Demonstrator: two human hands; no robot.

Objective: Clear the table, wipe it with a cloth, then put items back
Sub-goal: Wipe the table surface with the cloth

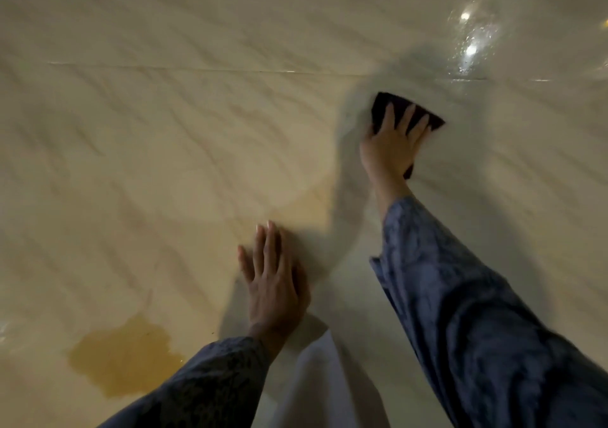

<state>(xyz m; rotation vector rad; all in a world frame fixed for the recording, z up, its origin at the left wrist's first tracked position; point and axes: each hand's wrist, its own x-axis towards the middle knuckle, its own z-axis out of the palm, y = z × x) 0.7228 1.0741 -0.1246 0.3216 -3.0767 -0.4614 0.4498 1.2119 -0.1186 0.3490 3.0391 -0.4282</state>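
While the person leans over a pale, marble-patterned surface (164,131), the right hand (391,147) reaches to the far right and presses a dark cloth (388,105) flat against it, fingers spread straight over the fabric rather than curled around it. The cloth lies directly under this grip, its far corners showing beyond the fingertips and a small piece showing at the heel of the palm. The left hand (273,282) rests flat and released on the surface, nearer to the body and left of the right hand, holding nothing; it appears to serve as a brace. A yellowish-brown stain or spill (125,355) sits at the near left, just left of the left sleeve (210,381), well apart from the cloth. To reach it, the cloth would likely need to travel near and leftward, and the bracing left hand lies roughly between the two, so it may have to lift first. Bright reflections and droplets (473,36) glisten at the far right, beyond the cloth, suggesting wetness there. A thin seam (197,68) crosses the surface farther away. No other objects are visible, so the clearing step seems done and wiping is underway.
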